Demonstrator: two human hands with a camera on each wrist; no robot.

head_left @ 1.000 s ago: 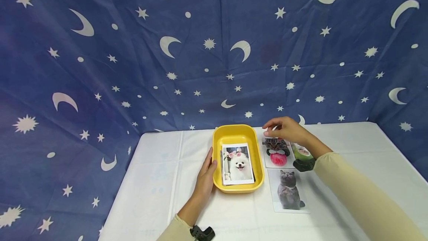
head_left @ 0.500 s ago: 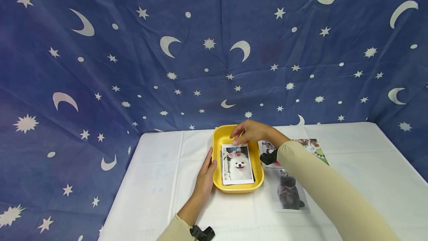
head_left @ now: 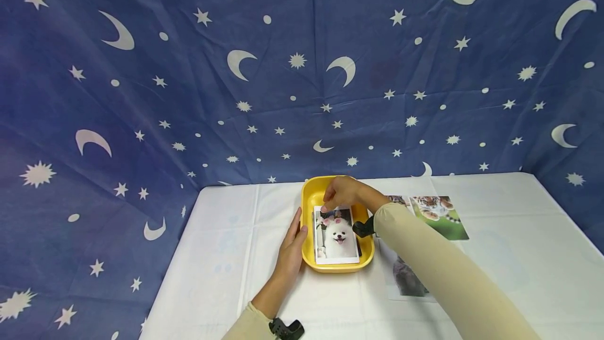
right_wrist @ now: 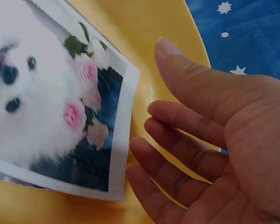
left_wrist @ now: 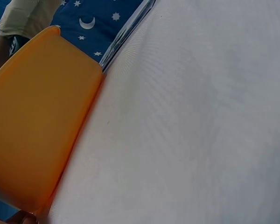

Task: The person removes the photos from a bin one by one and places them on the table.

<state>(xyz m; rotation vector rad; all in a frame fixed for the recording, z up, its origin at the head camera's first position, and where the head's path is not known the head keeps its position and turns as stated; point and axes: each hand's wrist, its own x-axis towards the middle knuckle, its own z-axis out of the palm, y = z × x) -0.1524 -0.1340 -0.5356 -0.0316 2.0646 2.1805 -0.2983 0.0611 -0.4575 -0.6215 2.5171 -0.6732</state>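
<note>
A yellow tray (head_left: pixel 311 190) stands on the white table, holding a small stack of photo cards. On top lies a dog photo (head_left: pixel 341 243), a white fluffy dog with pink roses. My left hand (head_left: pixel 285 261) rests along the tray's left outer wall, fingers extended and thumb near the rim. My right hand (head_left: pixel 343 193) reaches into the tray from the right. In the right wrist view its fingertips (right_wrist: pixel 142 179) come right up to the dog photo's white top border, thumb held apart, nothing between them. The left wrist view shows mostly the tray's orange-looking outer wall (left_wrist: pixel 42 121).
Right of the tray lie a tiger photo (head_left: pixel 439 219), a grey cat photo (head_left: pixel 408 279) and a tabby cat photo (head_left: pixel 398 200), the latter two partly hidden by the right sleeve (head_left: pixel 439 256). A blue star-and-moon cloth (head_left: pixel 283 93) hangs behind the white table (head_left: pixel 217 261).
My right hand has moved left from above the tabby cat photo into the tray, down to the dog photo's top edge. The left hand and tray have stayed put.
</note>
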